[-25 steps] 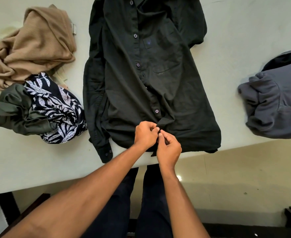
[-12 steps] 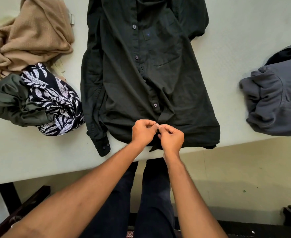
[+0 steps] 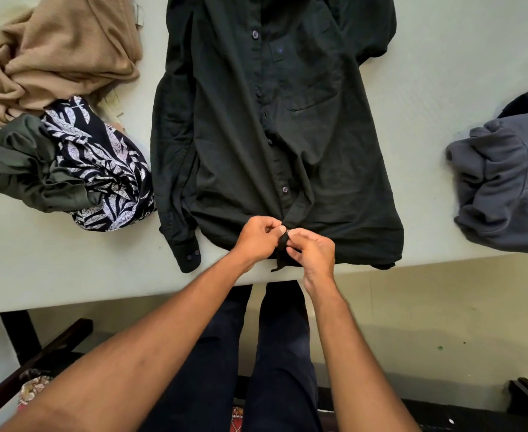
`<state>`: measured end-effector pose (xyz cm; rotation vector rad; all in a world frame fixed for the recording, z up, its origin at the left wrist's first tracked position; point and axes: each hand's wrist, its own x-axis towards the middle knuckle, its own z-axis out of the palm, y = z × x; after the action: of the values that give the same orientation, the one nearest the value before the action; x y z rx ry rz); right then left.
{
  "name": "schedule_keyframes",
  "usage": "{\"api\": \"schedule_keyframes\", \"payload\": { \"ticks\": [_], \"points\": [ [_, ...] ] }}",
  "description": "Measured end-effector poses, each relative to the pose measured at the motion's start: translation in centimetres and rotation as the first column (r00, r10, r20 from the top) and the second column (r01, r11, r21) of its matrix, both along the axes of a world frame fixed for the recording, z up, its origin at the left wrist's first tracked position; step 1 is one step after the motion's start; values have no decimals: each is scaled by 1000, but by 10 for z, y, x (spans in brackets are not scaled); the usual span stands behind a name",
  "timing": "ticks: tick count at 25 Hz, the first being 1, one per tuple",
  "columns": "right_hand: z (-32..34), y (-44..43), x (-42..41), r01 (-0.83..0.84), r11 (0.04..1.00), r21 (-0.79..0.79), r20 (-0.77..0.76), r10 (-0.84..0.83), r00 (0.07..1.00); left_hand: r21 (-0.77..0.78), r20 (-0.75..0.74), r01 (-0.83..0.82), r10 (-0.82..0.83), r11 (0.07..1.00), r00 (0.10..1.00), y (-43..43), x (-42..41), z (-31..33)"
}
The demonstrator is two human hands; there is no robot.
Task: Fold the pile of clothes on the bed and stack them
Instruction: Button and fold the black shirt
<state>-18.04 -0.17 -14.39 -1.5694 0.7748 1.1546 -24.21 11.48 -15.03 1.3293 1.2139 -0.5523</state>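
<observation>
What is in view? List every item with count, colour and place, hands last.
black button-up shirt: one, black, flat mid-table, front up, hem at the near edge
knit garment: one, tan, crumpled, far left
leaf-print garment: one, navy and white, bunched left of the shirt
olive garment: one, olive green, bunched against the leaf-print one
sweatshirt: one, grey, heaped at the right edge
table: one, pale, under all the clothes
trousers: one pair, dark navy, below the table edge
left hand: one, pinches the shirt's bottom placket
right hand: one, pinches the same placket
</observation>
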Motion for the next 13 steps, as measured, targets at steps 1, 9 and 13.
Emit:
{"api": "schedule_keyframes", "payload": {
  "ticks": [1,9,13],
  "points": [
    [0,-1,3,-7,1000,27,-46,8,999,-20,12,-2,3,1000,1000,1,-2,0],
    [1,2,-7,-29,994,-103,138,43,989,74,43,155,-159,985,986,-5,2,3],
    [4,5,-17,-179,961,-211,267,233,935,54,38,88,-90,995,995,-6,-5,0]
  ]
}}
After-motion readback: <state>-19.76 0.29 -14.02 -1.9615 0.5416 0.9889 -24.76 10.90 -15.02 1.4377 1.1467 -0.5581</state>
